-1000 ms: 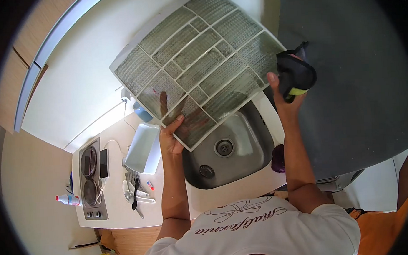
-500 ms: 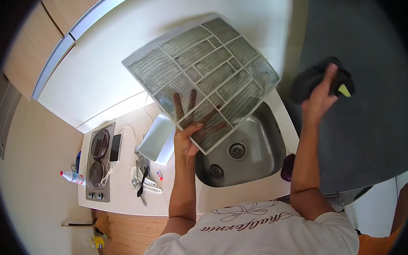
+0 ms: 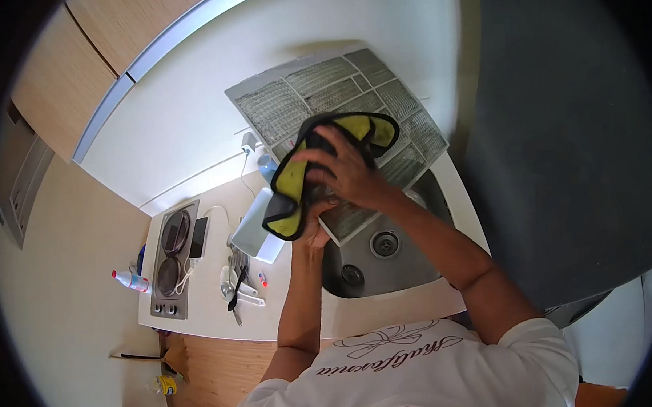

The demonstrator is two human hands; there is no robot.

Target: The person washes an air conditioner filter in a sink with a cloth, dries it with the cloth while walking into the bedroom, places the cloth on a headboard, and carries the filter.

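Observation:
A grey mesh air filter [image 3: 409, 112] with a white grid frame is tilted above the sink. My left hand [image 3: 314, 232] grips its lower left corner, the fingers partly hidden behind the filter and cloth. Over the filter's left and middle part lies a yellow cloth with a black border [image 3: 290, 182], partly folded. My right hand [image 3: 352, 175] holds this cloth from above, fingers bent over its dark middle. The cloth hides that part of the mesh.
Below the filter is a steel sink [image 3: 380, 285]. To its left are a white basin [image 3: 258, 232], several utensils [image 3: 236, 284], a phone [image 3: 199, 238] and a two-plate hob [image 3: 158, 298]. A bottle [image 3: 131, 280] stands beyond. A large dark grey surface [image 3: 564, 157] is at right.
My right hand has swung left from over the dark surface, bringing the cloth onto the filter. The cloth has spread, showing its yellow side. My left hand still holds the filter.

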